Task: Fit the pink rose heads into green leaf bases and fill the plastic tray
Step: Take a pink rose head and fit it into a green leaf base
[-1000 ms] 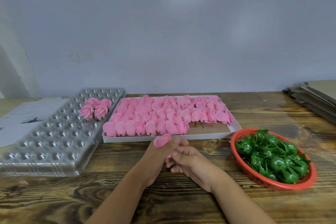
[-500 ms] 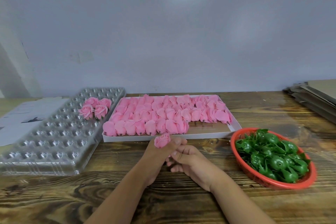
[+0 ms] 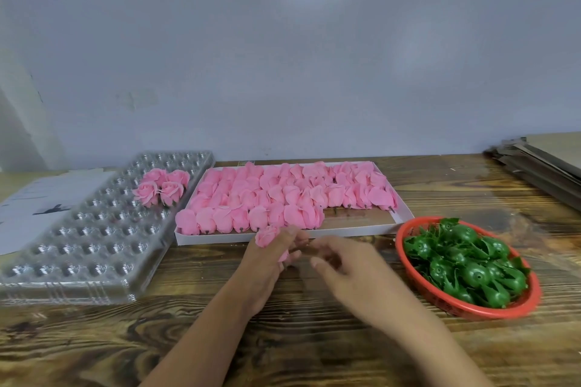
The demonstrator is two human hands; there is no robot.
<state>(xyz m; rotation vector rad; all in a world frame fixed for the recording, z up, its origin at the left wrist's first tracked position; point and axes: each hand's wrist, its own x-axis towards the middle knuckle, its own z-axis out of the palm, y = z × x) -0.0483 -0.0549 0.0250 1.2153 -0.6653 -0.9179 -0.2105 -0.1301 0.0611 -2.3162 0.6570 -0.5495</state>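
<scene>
Pink rose head (image 3: 267,235) is sitting in the left hand (image 3: 267,264), fingers curling round it, just in front of the white box of rose heads (image 3: 283,198). Right hand (image 3: 349,270) is hovering just beside it — blurred, fingers loosely curled, can't tell if holding anything. Plastic tray (image 3: 78,245) is lying left on the bench (image 3: 283,339), carrying four finished roses (image 3: 162,185). Red basket (image 3: 471,308) of green leaf bases (image 3: 465,261) is sitting right.
</scene>
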